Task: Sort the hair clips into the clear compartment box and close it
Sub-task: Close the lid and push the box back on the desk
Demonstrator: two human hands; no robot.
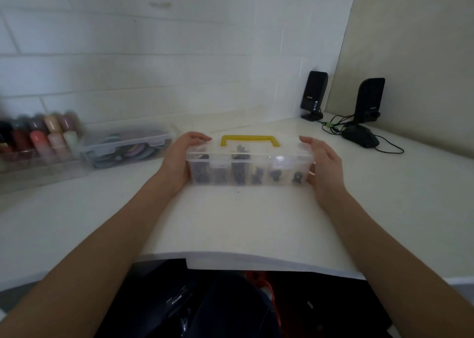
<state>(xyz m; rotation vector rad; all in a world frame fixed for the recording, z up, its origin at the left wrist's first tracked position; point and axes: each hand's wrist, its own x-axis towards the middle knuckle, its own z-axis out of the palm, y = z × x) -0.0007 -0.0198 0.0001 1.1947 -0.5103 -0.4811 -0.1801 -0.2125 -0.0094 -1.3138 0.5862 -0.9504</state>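
The clear compartment box (pixel 279 159) stands on the white desk (pixel 230 222) in the middle, lid down, with a yellow handle (pixel 249 139) on top. Dark hair clips (pixel 238 173) show through its front wall in several compartments. My left hand (pixel 179 158) is pressed against the box's left end, fingers curled over the lid's corner. My right hand (pixel 324 167) sits at the right end, palm toward the wall, fingers reaching over the far corner. Whether the right palm touches the box is unclear.
At the left stand a clear lidded box of round items (pixel 125 145) and a rack of coloured bottles (pixel 38 140). Two black speakers (pixel 313 95) (pixel 369 100), a black mouse (pixel 360 136) and cables lie at the back right. Tiled wall behind.
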